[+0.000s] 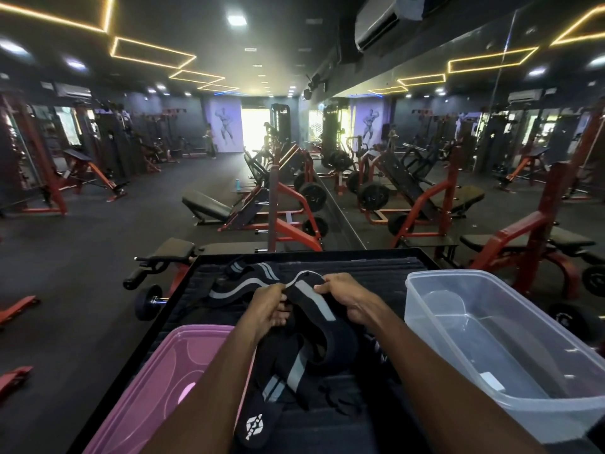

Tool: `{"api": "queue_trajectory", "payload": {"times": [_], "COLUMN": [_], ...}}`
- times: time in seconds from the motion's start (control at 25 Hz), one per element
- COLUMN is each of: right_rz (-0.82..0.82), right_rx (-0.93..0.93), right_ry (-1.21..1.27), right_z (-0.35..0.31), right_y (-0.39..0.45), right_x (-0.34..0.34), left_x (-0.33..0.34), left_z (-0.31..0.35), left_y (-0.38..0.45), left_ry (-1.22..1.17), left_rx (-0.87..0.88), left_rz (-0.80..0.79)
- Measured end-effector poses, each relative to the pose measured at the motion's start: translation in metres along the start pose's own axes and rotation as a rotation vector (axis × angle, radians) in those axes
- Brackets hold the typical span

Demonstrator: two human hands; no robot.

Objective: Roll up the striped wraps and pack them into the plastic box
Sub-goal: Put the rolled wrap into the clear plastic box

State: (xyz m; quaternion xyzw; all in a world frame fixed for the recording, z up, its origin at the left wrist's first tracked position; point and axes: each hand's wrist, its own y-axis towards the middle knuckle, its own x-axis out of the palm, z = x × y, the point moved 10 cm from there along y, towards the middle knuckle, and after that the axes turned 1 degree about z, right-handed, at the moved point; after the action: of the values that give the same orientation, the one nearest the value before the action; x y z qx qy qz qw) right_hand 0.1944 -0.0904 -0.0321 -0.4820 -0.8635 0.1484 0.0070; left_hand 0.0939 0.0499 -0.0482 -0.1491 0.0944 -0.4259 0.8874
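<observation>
While both hands work at the centre of the dark ribbed surface [376, 267], the items stand as follows. Left hand [266, 304]: fingers closed on the black striped wrap [314, 309], pinching it near its upper fold. Right hand [347, 298]: fingers likewise clamped on the same wrap, just beside the left hand at 3 o'clock. Striped wrap: black with grey stripes, unrolled, one length trailing from the hands toward 6 o'clock, where a white logo shows on its end, another length snaking away toward 10 o'clock across the surface. Clear plastic box [510, 352]: at 3 o'clock of the hands, open-topped, resting on the surface, nothing of the wrap inside it. Pink lid [154, 381]: at 8 o'clock, lying flat under the left forearm. Background: gym floor with red-framed weight machines [288, 204] at 12 o'clock and a mirror wall [458, 142] at 2 o'clock.
</observation>
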Motion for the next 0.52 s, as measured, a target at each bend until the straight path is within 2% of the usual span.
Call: {"api": "queue_trajectory", "payload": {"times": [0.12, 0.28, 0.36, 0.44, 0.52], "right_rz": [-0.025, -0.001, -0.024, -0.071, -0.134], "right_rx": [-0.057, -0.085, -0.037, -0.022, -0.052], "right_ry": [0.078, 0.225, 0.341, 0.445, 0.556], "right_z": [-0.003, -0.005, 0.003, 0.004, -0.003], "right_y": [-0.001, -0.002, -0.002, -0.003, -0.004], "right_x": [-0.002, -0.009, -0.010, -0.009, -0.007], "left_x": [0.021, 0.029, 0.036, 0.040, 0.034], "left_z": [0.001, -0.004, -0.006, 0.000, 0.010], "left_y": [-0.011, -0.004, -0.005, -0.008, 0.003], "left_ry": [-0.145, -0.209, -0.142, 0.001, 0.188], "left_rx": [-0.028, -0.040, -0.031, 0.056, 0.196], "left_rz": [-0.099, -0.125, -0.231, -0.287, -0.195]}}
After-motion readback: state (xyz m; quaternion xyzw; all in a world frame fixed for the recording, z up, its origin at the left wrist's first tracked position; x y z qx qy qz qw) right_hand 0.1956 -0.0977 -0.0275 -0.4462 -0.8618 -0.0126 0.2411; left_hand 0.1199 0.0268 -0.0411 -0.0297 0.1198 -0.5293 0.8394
